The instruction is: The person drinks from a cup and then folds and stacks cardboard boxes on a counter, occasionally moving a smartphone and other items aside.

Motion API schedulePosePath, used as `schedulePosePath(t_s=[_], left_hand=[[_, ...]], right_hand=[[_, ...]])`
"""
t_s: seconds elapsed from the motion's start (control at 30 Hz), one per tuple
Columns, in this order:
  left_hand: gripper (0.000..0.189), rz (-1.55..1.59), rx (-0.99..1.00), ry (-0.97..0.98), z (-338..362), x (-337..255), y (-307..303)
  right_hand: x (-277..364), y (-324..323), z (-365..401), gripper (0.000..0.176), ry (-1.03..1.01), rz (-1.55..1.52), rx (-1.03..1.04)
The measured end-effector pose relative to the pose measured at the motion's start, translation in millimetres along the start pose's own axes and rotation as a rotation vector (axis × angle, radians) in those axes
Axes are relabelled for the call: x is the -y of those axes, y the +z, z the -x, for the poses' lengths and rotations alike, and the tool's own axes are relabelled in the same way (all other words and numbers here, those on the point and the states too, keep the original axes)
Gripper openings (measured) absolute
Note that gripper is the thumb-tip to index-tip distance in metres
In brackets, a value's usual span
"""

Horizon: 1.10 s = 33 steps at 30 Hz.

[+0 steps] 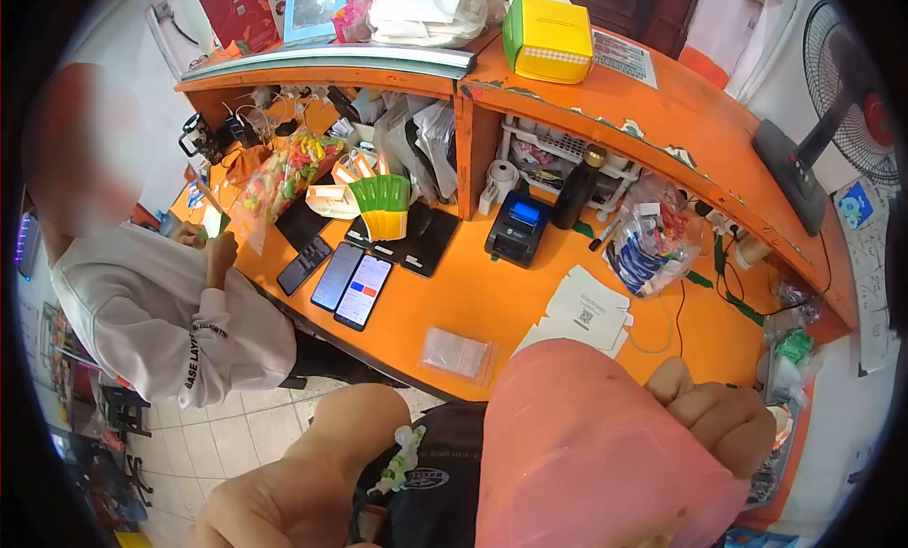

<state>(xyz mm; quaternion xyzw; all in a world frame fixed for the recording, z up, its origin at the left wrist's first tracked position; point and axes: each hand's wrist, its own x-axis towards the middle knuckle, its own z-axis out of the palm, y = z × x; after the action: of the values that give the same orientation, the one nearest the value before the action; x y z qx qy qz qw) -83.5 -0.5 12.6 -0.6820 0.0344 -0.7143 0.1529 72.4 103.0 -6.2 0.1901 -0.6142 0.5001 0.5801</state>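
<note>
A pink, see-through plastic bag [591,434] fills the lower right of the head view, close to the camera. My right hand [714,420] has its fingers curled into a fist at the bag's right edge, gripping it. My left hand [260,505] is low at the left, beside the dark shirt front; its fingers run past the bottom edge and are hidden. Near it is a beaded bracelet [402,458] in white and green. Beyond the pink bag, flat white card blanks [582,307] with a printed code and a clear packet [457,352] lie on the orange counter [492,297].
A co-worker in a pale sweatshirt [180,307] stands left, hands at the counter. Phones [361,293], dark tablets [430,241], green-yellow cartons [380,206], a label printer [518,228], a dark bottle [577,189] and a filled plastic bag [648,241] occupy the counter. A raised shelf [615,94] holds a fan [846,94].
</note>
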Motion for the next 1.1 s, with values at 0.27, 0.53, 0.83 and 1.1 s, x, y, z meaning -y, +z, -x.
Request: schedulePosePath(t_s=[0.27, 0.53, 0.83, 1.1], left_hand=[[0.044, -0.027, 0.072, -0.090, -5, -7, -7], [0.044, -0.155, 0.284, -0.305, -18, -24, -13], [0.044, -0.002, 0.108, -0.095, -2, -13, -7], [0.045, 0.054, -0.030, -0.001, 1, -2, 2]], right_hand=[[9, 31, -1, 0.027, 0.044, 0.132, -0.493], [10, 24, 1, 0.031, 0.030, 0.294, -0.350], [11, 3, 4, 0.036, 0.120, 0.110, -0.392], [21, -38, 10, 0.033, 0.393, 0.140, -0.140]])
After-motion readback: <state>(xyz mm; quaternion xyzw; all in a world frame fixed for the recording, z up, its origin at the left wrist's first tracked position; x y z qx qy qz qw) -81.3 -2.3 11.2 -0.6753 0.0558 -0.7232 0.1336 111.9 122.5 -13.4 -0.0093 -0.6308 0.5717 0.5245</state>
